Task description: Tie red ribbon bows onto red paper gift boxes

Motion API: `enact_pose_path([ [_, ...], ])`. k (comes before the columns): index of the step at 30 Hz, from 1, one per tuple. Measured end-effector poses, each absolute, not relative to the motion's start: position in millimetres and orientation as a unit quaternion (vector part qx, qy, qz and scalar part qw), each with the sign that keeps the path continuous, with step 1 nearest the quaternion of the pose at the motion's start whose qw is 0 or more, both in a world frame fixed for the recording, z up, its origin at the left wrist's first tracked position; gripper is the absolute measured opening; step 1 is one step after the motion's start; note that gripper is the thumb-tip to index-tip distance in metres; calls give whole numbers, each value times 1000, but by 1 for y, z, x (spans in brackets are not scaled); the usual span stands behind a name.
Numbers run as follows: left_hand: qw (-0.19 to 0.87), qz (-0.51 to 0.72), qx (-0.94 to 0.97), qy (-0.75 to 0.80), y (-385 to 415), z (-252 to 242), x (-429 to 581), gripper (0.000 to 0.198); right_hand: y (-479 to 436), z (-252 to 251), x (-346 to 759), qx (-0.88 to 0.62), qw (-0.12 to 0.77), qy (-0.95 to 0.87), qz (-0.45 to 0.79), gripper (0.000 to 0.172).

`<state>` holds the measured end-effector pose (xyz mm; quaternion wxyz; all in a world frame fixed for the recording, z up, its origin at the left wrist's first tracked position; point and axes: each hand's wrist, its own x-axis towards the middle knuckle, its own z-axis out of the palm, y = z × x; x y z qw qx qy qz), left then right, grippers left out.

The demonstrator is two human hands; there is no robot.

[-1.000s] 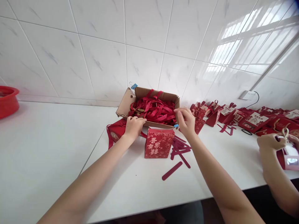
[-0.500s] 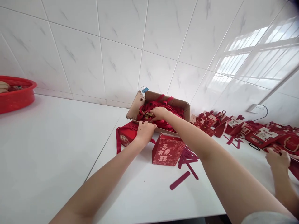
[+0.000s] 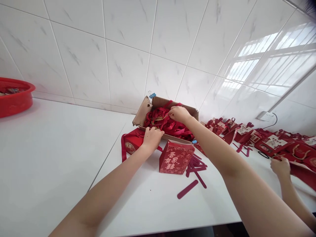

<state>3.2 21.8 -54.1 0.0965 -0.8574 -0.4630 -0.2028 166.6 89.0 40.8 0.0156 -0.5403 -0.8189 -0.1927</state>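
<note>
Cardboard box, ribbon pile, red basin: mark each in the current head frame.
Cardboard box (image 3: pixel 141 113): head view, on its left flap.
Ribbon pile (image 3: pixel 170 125): head view, on the red strands between the hands.
Red basin (image 3: pixel 16 104): head view, on its outer wall.

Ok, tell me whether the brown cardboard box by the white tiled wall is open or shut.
Open: no lid covers the brown cardboard box, and tangled red ribbons show inside, with the right hand over them.
</note>
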Motion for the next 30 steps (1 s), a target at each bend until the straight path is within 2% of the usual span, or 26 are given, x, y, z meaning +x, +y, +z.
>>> enact_pose_path([
  [2,98,-205,-860,-457,23,-55,3,30,73,46,181,-531,103,-819,-194,27],
  [4,98,-206,-863,-451,25,-57,4,32,46,45,195,-502,311,-788,-172,23],
  [7,85,-192,-868,-450,29,-61,5,55,-7,30,213,-465,612,-631,-102,15],
  [10,67,-183,-876,-440,36,-62,3,58,-52,0,230,-401,776,-485,49,13],
  [12,46,-192,-876,-440,39,-58,-1,49,-67,-25,242,-361,813,-424,169,16],
  [14,14,-220,-866,-449,38,-48,-7,38,-69,-50,254,-350,816,-382,257,21],
  [16,-31,-269,-851,-449,31,-32,-14,35,-63,-75,263,-386,795,-364,294,26],
  [19,-174,-263,-859,-404,9,-5,-21,45,-52,-106,267,-541,693,-405,251,31],
  [21,-223,-237,-874,-360,-9,7,-20,44,-49,-119,264,-615,620,-435,220,30],
  [25,-190,-234,-903,-307,-31,10,-9,35,-49,-127,256,-676,514,-495,185,18],
  [30,-185,-206,-905,-323,-26,-2,-3,28,-51,-124,253,-700,393,-578,149,14],
])
